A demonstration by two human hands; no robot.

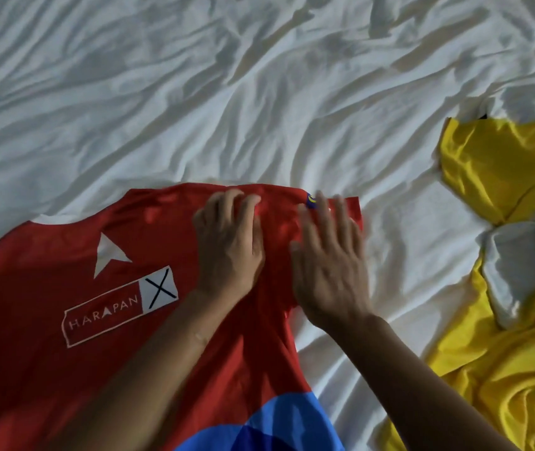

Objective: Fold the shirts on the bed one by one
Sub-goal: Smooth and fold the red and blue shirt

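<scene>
In front of you, at the lower left, the red shirt [64, 369] of smooth fabric lies spread flat on the creased white bed sheet [259, 92], print side up. The print is a white arrowhead and, under it, a white box with "HARAPAN" and a black cross. The bottom part is blue. One sleeve reaches to the right and carries a small blue and yellow patch. Apart from it, at your right, the yellow shirt [494, 379] of glossy fabric lies crumpled, with white and blue parts showing.

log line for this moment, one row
shirt: red shirt, spread on bed | left hand: curled on its sleeve | right hand: flat on sleeve | waiting: yellow shirt, crumpled
</scene>
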